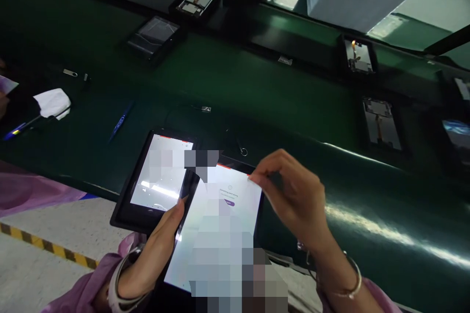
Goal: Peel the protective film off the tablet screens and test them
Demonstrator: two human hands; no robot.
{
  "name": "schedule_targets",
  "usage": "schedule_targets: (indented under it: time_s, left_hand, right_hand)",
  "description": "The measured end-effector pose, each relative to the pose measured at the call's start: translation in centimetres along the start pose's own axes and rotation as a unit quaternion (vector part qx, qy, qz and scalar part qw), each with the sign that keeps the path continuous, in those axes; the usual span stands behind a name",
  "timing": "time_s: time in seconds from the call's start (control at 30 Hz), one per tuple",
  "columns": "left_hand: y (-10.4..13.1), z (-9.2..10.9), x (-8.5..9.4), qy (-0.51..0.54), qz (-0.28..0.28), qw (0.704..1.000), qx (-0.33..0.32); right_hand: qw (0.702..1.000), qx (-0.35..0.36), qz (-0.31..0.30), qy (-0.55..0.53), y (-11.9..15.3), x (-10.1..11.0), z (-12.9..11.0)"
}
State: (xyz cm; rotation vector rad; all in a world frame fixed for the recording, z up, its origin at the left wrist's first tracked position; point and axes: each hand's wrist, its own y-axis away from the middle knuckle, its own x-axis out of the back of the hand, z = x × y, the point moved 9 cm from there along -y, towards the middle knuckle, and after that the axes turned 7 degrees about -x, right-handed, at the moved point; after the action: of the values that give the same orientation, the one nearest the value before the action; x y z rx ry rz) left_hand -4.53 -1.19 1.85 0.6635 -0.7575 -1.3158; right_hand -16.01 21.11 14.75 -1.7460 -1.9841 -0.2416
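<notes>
Apparently, tiny print [228, 193] on the near tablet [245, 186], beside another tablet [157, 194], reads "Something went wrong"; left hand [160, 239] clamps its left edge, right hand [298, 195] arches over its upper-right corner, fingertips together.

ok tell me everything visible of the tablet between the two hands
The tablet is flat, with a dark frame and a lit, whitish, glossy-looking screen showing red marks up top, small text and a purple button. Much is pixelated. It slants beside a second tablet, left hand at its left edge, right hand pinched near its upper right, contact unclear.
</notes>
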Motion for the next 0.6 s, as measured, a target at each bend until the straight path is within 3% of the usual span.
schedule_targets:
  time_s: [0.27, 0.6]
  left_hand:
    - [0.1, -0.9, 0.6, 0.035, -0.002, 0.999, 0.014]
    - [0.5, -2.1, 0.5, 0.109, -0.032, 0.993, 0.026]
  right_hand:
    - [0.992, -0.078, 0.094, -0.007, -2.9, 2.9, 3.1]
    - [0.985, -0.095, 0.138, -0.034, -4.2, 3.7, 4.4]
